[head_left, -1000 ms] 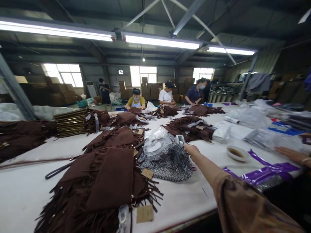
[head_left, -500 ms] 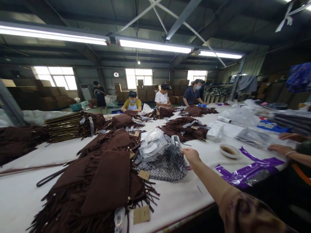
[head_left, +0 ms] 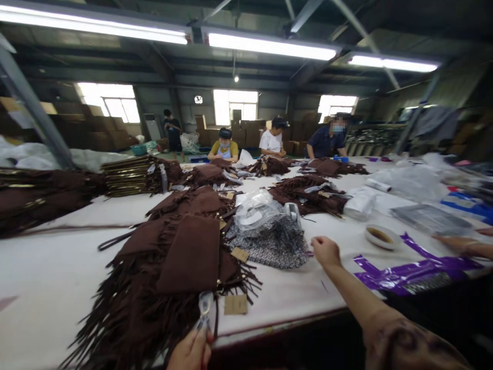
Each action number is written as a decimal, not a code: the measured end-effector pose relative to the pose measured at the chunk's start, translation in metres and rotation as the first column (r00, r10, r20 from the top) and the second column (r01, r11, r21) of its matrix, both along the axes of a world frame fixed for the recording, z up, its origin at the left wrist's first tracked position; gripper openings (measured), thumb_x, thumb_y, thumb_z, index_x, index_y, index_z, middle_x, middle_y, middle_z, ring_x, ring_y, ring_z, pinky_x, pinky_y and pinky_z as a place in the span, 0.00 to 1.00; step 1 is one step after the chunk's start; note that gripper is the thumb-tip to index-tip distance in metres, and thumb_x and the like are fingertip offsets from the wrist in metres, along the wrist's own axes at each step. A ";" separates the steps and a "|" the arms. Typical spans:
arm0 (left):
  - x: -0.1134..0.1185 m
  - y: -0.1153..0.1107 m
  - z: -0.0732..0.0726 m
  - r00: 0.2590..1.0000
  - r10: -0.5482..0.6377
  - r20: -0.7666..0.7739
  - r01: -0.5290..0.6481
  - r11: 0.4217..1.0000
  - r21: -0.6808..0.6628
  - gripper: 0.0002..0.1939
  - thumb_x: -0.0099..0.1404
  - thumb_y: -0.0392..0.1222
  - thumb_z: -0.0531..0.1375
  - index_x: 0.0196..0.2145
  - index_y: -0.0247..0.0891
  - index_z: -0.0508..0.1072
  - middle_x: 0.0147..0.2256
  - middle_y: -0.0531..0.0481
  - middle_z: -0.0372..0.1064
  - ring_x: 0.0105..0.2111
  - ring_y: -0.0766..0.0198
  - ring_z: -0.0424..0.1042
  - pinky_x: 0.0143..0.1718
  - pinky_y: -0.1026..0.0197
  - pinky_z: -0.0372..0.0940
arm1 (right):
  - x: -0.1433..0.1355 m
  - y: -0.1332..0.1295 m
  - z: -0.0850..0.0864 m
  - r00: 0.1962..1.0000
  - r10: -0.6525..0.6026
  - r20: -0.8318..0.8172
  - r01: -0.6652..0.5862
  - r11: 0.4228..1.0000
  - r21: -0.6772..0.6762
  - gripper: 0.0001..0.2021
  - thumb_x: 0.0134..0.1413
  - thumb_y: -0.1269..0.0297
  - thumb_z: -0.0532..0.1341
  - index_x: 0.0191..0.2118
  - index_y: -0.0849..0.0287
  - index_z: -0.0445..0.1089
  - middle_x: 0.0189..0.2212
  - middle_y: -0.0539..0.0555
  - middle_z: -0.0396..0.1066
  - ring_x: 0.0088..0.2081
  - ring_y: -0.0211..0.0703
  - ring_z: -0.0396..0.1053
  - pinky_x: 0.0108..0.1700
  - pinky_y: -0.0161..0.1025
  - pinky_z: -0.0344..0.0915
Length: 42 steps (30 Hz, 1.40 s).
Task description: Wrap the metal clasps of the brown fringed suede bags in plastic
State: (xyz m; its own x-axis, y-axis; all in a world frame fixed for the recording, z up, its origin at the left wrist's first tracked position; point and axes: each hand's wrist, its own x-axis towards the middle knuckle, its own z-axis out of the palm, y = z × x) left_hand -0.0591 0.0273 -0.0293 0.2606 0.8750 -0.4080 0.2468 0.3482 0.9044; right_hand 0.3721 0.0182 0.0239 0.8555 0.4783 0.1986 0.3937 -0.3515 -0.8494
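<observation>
A stack of dark brown fringed bags lies on the white table in front of me. At its near edge my left hand has its fingers closed on a plastic-wrapped metal clasp. Tan paper tags hang by the fringe. My right hand is closed in a pinch, just right of a black-and-white woven cloth bundle; what its fingertips hold, if anything, is too small to make out. Clear plastic and a small pale object like a tape dispenser rest on the bundle.
A tape roll and purple plastic lie to the right, near a co-worker's hand. More brown bags and a gold-edged stack stand farther back. Several people sit or stand across the table.
My left hand has come into view at the bottom, on the wrapped clasp. My right hand is now a little apart from the woven bundle. The whole view has shifted.
</observation>
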 end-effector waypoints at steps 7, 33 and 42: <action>0.003 -0.019 0.016 0.998 0.033 -0.047 -0.026 0.991 0.130 0.18 0.65 0.52 0.49 0.26 0.38 0.66 0.15 0.58 0.56 0.14 0.70 0.54 0.18 0.66 0.50 | -0.140 -0.033 0.008 0.781 0.620 -0.077 -0.616 0.785 0.067 0.14 0.49 0.52 0.63 0.33 0.60 0.74 0.21 0.51 0.69 0.25 0.40 0.65 0.29 0.35 0.62; -0.021 -0.042 0.010 0.706 0.182 -0.685 0.422 0.668 0.613 0.16 0.71 0.37 0.43 0.52 0.33 0.63 0.32 0.42 0.74 0.27 0.56 0.73 0.25 0.59 0.62 | -0.306 -0.005 -0.023 0.554 0.810 -0.193 -0.819 0.489 -0.300 0.17 0.47 0.53 0.59 0.17 0.59 0.69 0.16 0.49 0.66 0.23 0.39 0.63 0.26 0.34 0.55; -0.028 -0.038 0.009 0.907 0.110 -0.405 0.212 0.714 0.667 0.13 0.70 0.41 0.47 0.31 0.39 0.68 0.27 0.43 0.68 0.26 0.60 0.66 0.28 0.60 0.56 | -0.303 -0.016 -0.029 0.433 0.686 -0.585 -0.864 0.501 -0.052 0.12 0.42 0.55 0.65 0.26 0.59 0.70 0.16 0.46 0.65 0.18 0.35 0.60 0.20 0.33 0.56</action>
State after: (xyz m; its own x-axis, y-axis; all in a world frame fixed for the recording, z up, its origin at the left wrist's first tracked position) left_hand -0.0869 -0.0104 -0.0201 0.2736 0.9356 0.2231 0.6258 -0.3493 0.6974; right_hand 0.0691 0.0024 -0.0048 0.0082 0.9313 -0.3641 0.2556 -0.3539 -0.8997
